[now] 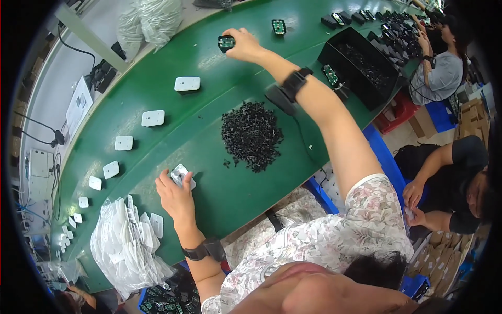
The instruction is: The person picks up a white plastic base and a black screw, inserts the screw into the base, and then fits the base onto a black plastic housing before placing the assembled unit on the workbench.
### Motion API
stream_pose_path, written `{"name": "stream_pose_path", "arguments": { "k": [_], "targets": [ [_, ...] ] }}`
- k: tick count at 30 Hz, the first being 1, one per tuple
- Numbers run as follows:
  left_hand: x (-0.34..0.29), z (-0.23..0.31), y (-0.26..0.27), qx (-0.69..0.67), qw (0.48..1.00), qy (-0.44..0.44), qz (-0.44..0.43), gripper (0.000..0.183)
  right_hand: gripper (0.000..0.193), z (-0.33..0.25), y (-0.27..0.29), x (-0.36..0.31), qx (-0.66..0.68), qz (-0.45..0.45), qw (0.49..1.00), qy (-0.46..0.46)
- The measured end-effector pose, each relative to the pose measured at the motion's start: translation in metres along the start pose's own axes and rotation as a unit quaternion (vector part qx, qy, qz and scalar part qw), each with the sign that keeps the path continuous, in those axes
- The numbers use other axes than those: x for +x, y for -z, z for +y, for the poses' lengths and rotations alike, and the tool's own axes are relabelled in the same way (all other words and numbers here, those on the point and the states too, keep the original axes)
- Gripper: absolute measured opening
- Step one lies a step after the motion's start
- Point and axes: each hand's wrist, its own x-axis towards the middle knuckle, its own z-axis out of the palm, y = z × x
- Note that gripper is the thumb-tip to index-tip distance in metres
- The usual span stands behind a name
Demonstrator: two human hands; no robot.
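Observation:
My right hand [244, 46] reaches to the far side of the green table and grips a small black housing with a green circuit board [226, 45] in it. Nearer to me, my left hand [175, 197] holds a white plastic cover [181, 174] between thumb and fingers, just above or on the table. Between the hands, a heap of small black parts [252, 137] is spread on the green surface. Another black housing with a board [278, 27] lies right of my right hand. White-topped cases, one of them here [187, 83], form a curved row along the left.
A clear plastic bag of white covers [123, 246] lies at the near left. On the right stands a black divided bin [340, 47], beside a housing with a board [330, 75]. Co-workers sit at the far right [439, 73] and near right [444, 183]. A cable trails from my right wrist.

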Motion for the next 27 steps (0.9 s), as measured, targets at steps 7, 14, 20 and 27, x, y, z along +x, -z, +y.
{"name": "stream_pose_path", "arguments": {
  "k": [7, 14, 20, 27],
  "targets": [
    [-0.005, 0.012, 0.015, 0.023, 0.996, -0.069, -0.041, 0.054, 0.061, 0.031, 0.071, -0.111, 0.175, 0.04, 0.984, 0.006],
    [-0.023, -0.005, 0.019, -0.093, 0.987, -0.125, -0.046, 0.053, 0.05, 0.055, 0.084, -0.192, 0.493, 0.028, 0.869, -0.024],
    [-0.041, 0.005, 0.022, -0.179, 0.958, -0.212, -0.072, 0.052, 0.03, 0.052, 0.073, -0.228, 0.495, 0.159, 0.854, 0.015],
    [-0.06, 0.011, 0.015, -0.223, 0.946, -0.224, -0.068, 0.049, 0.044, 0.068, 0.085, -0.289, 0.112, 0.192, 0.975, 0.005]
  ]
}}
